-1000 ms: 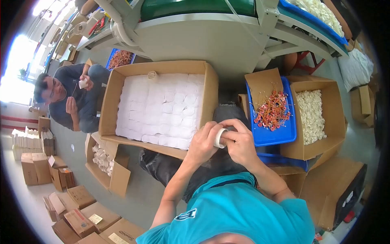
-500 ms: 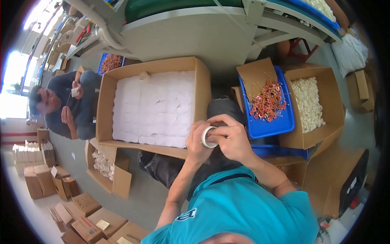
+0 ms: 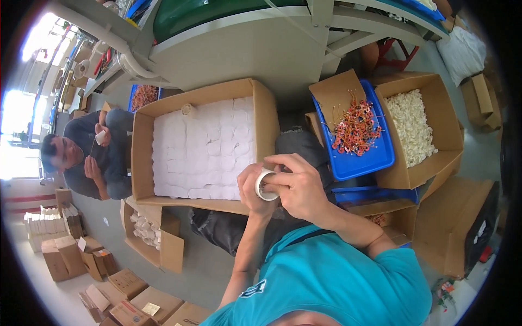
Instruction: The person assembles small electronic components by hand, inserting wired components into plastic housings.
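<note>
My left hand [image 3: 252,187] is closed around a white cup-shaped part [image 3: 266,177], a short hollow round piece with its opening turned toward my right hand. The fingers of my right hand [image 3: 300,185] are pinched together and reach into that opening. Whatever they grip inside is hidden. Both hands are over my lap, just beyond the near right corner of a large cardboard box [image 3: 266,119]. Rows of white pieces [image 3: 204,149] fill that box, and one beige round piece [image 3: 188,110] sits on top at its far side.
Right of my hands, a blue tray [image 3: 353,165] holds red and orange wired parts [image 3: 356,130]. Beside it stands a carton of small off-white pieces [image 3: 409,127]. A co-worker [image 3: 87,152] sits at left, near a smaller carton of white parts [image 3: 145,231]. A machine frame [image 3: 234,54] is ahead.
The view has shifted slightly. My hands and the white cup-shaped part sit a little further left, and the part's opening faces up more. My right fingers are still in it.
</note>
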Demonstrator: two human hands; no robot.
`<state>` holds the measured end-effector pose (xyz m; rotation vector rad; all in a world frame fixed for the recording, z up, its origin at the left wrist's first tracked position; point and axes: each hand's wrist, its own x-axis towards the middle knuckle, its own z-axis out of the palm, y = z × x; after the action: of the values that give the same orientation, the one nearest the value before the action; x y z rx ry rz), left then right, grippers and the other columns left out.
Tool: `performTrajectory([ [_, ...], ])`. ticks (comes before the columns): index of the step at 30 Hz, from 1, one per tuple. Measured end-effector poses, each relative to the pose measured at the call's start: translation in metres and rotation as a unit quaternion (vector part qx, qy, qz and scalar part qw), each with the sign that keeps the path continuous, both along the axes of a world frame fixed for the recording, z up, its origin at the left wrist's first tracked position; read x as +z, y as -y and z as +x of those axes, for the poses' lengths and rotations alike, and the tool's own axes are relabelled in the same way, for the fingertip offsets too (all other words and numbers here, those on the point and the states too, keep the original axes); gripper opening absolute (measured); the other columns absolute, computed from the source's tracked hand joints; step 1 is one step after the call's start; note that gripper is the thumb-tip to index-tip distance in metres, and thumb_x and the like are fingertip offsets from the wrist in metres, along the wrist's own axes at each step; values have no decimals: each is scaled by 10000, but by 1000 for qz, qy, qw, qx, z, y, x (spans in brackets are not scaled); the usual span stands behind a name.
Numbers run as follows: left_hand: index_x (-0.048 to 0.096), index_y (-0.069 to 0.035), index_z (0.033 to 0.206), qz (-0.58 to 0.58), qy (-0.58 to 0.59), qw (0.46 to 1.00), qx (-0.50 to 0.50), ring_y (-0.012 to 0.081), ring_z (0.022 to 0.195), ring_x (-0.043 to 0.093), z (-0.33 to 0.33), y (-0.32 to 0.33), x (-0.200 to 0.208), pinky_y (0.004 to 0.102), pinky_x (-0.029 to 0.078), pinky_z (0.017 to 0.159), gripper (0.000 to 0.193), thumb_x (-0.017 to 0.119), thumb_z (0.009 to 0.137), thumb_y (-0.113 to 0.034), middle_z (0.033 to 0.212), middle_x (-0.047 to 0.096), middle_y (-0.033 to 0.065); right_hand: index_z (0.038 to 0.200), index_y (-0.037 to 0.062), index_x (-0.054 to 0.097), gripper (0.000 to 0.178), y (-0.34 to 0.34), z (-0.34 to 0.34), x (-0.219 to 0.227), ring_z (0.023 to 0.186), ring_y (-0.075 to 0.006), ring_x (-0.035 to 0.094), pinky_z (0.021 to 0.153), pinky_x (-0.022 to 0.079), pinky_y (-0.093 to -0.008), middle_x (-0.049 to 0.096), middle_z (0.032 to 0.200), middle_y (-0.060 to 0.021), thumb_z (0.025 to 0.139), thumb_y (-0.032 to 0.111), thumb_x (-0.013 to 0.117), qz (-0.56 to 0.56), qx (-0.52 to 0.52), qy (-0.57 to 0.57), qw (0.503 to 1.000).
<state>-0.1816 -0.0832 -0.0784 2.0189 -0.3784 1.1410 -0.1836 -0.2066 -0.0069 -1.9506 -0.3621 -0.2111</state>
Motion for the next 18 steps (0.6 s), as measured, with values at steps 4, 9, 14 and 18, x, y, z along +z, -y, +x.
performTrajectory([
  [4,548,5,1116,17,7,1000,-11,307,829,662,2,-2,13,357,559,675,482,835,737,-71,1001,626,193,860,47,775,160,9,4,6,941,-255,621,824,520,-349,669,1112,-113,701,29,761,2,17,-3,1000],
  [9,562,-1,1101,42,-77,989,-117,312,781,675,6,-9,26,362,563,621,479,821,699,-33,957,630,184,890,27,766,168,15,8,6,988,-283,632,848,519,-358,664,1106,-124,725,2,745,27,46,-62,997],
  [14,567,1,1090,63,-111,980,-149,326,794,668,11,-11,31,367,562,640,485,814,672,-17,967,627,182,909,2,754,190,11,6,-2,956,-281,659,837,535,-355,661,1093,-129,726,-40,726,37,18,-26,999],
  [18,573,2,1080,64,-127,977,-159,335,806,666,13,-13,28,378,560,647,476,806,665,-8,987,626,180,907,-11,748,184,14,12,-7,939,-272,669,829,543,-359,657,1086,-130,731,-57,718,73,47,-71,994],
])
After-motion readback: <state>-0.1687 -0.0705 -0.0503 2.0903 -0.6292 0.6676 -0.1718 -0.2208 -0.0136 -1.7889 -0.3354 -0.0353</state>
